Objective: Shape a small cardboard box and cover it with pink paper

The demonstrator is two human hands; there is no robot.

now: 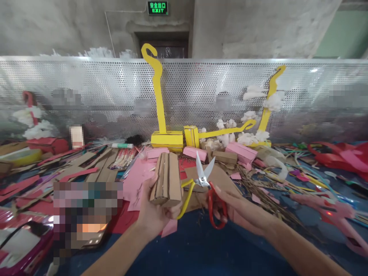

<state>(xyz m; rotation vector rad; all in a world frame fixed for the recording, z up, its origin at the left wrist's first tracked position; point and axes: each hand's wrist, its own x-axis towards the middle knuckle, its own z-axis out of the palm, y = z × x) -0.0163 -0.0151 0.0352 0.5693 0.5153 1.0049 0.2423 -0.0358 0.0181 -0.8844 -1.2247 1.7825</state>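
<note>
The left hand (153, 214) has its fingers closed around the brown cardboard block (168, 180), which is held above the tabletop (212, 253) in front of the pink paper pieces (138, 178) — its long axis runs away from the wearer, with the near end face toward the wearer. The right hand (230, 203) has its fingers closed on the red handle of the scissors (202, 181), just right of the block; the blades are spread in a V and point up and away — the yellow handle extends down-left to the left hand's fingers.
</note>
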